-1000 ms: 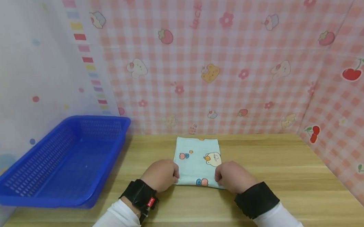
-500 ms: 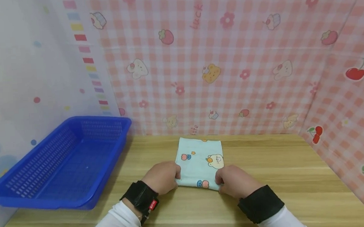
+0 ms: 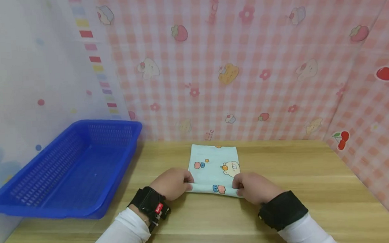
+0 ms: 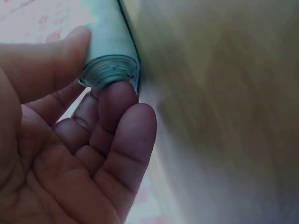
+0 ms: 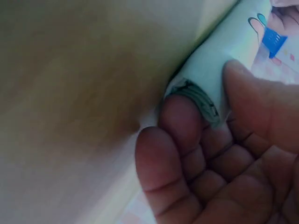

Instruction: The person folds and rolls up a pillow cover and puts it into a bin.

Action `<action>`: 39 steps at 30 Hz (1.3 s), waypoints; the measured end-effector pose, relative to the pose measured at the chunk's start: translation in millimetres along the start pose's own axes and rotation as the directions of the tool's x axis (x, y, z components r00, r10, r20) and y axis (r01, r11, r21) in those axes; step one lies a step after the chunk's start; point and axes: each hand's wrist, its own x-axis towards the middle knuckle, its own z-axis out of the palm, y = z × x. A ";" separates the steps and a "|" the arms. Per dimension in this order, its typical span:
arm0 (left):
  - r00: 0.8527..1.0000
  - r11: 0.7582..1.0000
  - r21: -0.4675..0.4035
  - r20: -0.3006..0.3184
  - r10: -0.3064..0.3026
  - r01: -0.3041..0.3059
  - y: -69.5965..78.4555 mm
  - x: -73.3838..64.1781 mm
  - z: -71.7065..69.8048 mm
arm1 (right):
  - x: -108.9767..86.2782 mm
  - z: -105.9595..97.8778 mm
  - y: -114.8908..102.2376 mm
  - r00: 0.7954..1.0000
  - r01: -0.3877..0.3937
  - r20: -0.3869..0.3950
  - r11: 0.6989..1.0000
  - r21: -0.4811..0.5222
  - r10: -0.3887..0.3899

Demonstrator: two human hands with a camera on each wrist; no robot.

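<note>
A pale mint cloth (image 3: pixel 213 170) with tulip and bear prints lies on the wooden table, its near edge rolled into a thick tube. My left hand (image 3: pixel 172 183) grips the left end of that roll, and my right hand (image 3: pixel 257 187) grips the right end. In the left wrist view, the thumb presses the side of the roll (image 4: pixel 110 39), whose end shows coiled layers, while fingertips sit under it. The right wrist view shows much the same hold, with the thumb on the roll (image 5: pixel 210 70) and fingers at its layered end. The far part of the cloth lies flat.
A blue plastic basket (image 3: pixel 85 178) with slotted sides stands on the left of the table (image 3: pixel 200 227). Behind rises a pink checked fabric wall (image 3: pixel 192 70), with a white printed one (image 3: pixel 30 71) to the left and another checked one at right.
Both hands have shifted their fingers on the cloth's near edge, which now shows as a more distinct roll. The head view has tilted slightly. The basket stays where it was.
</note>
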 end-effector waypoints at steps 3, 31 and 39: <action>1.000 0.997 -0.074 0.005 -0.025 0.025 -2.5 4.4 -3.7 | 3.0 -5.4 1.5 1.000 -0.016 0.006 0.999 0.038 0.015; 0.998 0.987 0.157 -0.045 0.050 -0.043 14.6 -4.1 -5.9 | 2.8 -1.4 -11.1 0.999 0.001 -0.050 0.997 -0.072 -0.005; 0.996 0.985 0.162 -0.058 0.061 -0.050 13.2 -4.6 -5.1 | 2.9 3.5 -9.8 0.996 0.051 -0.069 0.989 -0.137 -0.061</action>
